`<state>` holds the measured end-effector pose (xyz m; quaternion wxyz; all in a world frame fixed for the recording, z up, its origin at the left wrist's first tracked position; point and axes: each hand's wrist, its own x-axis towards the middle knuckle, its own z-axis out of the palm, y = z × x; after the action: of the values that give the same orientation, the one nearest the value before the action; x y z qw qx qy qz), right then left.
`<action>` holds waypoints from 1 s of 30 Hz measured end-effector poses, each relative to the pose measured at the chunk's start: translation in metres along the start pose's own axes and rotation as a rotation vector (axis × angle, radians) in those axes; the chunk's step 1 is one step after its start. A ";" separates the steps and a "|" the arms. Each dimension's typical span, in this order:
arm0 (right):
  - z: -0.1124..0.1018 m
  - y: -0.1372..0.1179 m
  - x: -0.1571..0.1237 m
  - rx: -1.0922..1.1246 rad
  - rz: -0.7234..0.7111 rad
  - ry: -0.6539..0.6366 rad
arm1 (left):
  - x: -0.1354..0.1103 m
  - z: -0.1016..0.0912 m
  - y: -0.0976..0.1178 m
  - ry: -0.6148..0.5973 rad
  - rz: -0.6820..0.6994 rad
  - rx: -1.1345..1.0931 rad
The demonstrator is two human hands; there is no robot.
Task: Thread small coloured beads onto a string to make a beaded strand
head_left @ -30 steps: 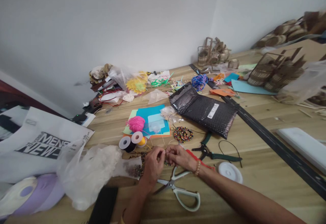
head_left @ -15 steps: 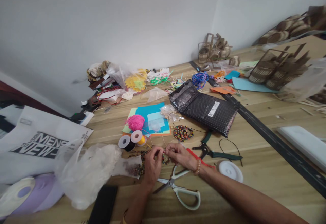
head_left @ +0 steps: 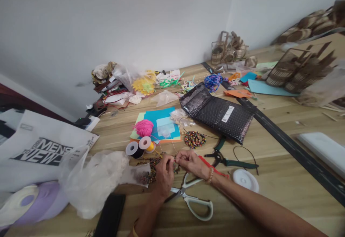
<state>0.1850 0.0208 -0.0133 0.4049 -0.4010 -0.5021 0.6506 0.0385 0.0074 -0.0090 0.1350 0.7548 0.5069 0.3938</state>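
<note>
Close together over the table, my left hand and my right hand are both pinched at the fingertips. Whatever they pinch is too small to make out. Behind and left of my left hand, small multicoloured beads spill beside a clear plastic bag. A coiled string of beads lies just beyond my right hand. White-handled scissors rest spread apart below my hands. Green-handled pliers and a red strip lie beyond my right wrist.
Left of my hands are a black thread spool, a yellow one and pink yarn on coloured paper. A black bubble mailer lies behind. A white spool sits right, a black phone lower left.
The view has shifted slightly. Both hands stay pinched together in nearly the same place, my left hand a touch further right.
</note>
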 end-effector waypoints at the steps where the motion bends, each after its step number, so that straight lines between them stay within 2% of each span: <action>1: 0.000 0.000 0.000 -0.008 -0.005 0.005 | 0.000 0.000 0.000 0.012 0.010 0.004; 8: 0.003 0.003 0.001 -0.034 -0.059 0.033 | -0.003 0.001 -0.002 0.052 0.043 0.054; 12: 0.003 0.006 0.001 -0.021 -0.044 0.024 | -0.001 0.000 -0.003 0.030 0.047 0.043; 16: 0.004 0.004 0.000 0.005 -0.032 0.030 | 0.001 -0.004 -0.005 -0.017 -0.013 0.005; 22: 0.004 0.001 0.000 0.081 0.010 0.031 | 0.003 -0.010 -0.009 -0.022 -0.124 -0.075; 30: 0.003 -0.004 -0.001 0.041 0.047 0.014 | 0.003 -0.009 -0.010 -0.041 -0.119 -0.108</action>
<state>0.1835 0.0196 -0.0089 0.4011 -0.4089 -0.4763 0.6671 0.0253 0.0125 -0.0079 0.2090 0.7229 0.5258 0.3965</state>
